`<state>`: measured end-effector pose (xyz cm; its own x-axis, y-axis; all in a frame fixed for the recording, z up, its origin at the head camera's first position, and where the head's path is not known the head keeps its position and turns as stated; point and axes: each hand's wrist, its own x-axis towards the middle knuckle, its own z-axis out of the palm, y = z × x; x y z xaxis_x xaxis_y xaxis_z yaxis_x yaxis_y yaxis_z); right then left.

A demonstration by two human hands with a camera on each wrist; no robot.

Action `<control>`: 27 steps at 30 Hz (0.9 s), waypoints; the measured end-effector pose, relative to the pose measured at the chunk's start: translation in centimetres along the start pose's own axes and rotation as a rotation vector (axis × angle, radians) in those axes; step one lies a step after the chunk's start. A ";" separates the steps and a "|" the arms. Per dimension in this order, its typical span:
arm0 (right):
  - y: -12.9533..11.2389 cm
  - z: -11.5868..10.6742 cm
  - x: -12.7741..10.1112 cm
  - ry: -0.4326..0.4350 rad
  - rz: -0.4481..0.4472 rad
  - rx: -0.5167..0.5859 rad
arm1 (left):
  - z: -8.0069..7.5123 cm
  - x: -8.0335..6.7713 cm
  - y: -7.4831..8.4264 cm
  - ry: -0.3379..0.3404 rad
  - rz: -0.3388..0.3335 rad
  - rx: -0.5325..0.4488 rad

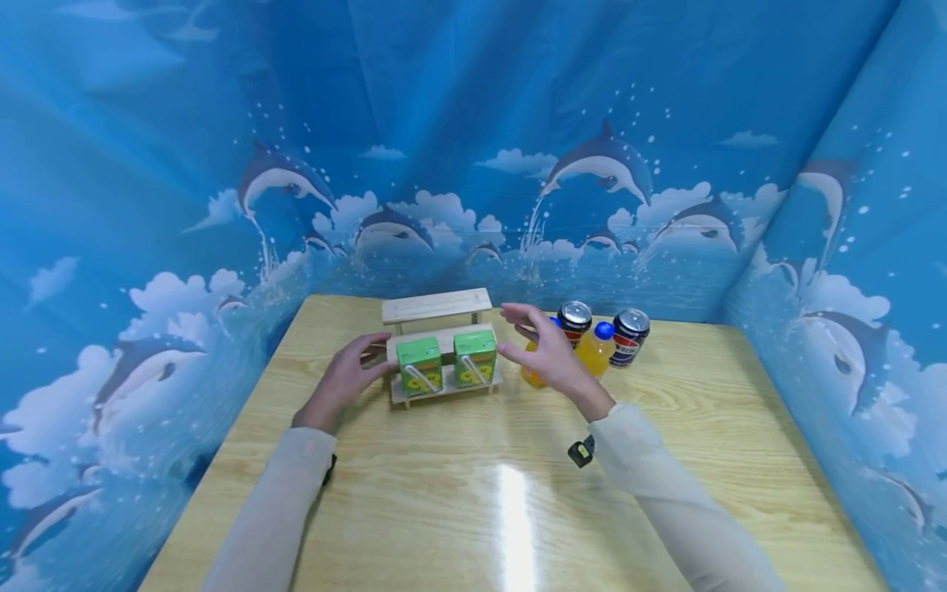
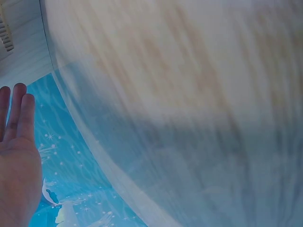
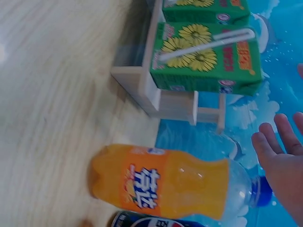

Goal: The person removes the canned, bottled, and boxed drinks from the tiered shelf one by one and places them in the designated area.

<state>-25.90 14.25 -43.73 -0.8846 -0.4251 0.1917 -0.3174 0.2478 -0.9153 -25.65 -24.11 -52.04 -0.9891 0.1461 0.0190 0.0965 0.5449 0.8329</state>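
A small two-tier wooden shelf [image 1: 436, 307] stands mid-table with two green juice cartons [image 1: 419, 367] [image 1: 475, 358] side by side on its lower tier. My left hand [image 1: 348, 374] lies open at the shelf's left end, fingertips at the left carton's side. My right hand [image 1: 543, 345] hovers open, fingers spread, just right of the shelf and holds nothing. In the right wrist view the cartons [image 3: 208, 56] and an orange soda bottle [image 3: 165, 182] lie beside my open right hand [image 3: 284, 161]. The blurred left wrist view shows my left hand [image 2: 14, 156] with straight fingers.
Right of the shelf stand two soda cans [image 1: 575, 317] [image 1: 630, 334] and an orange bottle with a blue cap [image 1: 595, 349]; a second orange bottle [image 1: 528, 374] is partly hidden behind my right hand. Blue dolphin-print cloth walls enclose the wooden table [image 1: 481, 510] on three sides.
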 end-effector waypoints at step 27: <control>2.8 3.8 1.3 -0.106 0.122 0.002 | 0.0 0.1 -0.2 -0.007 -0.002 0.002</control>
<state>-26.67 11.05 -47.38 -0.8754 -0.4817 0.0409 -0.2092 0.3012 -0.9303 -25.75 -24.24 -52.20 -0.9885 0.1506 0.0131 0.0944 0.5467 0.8320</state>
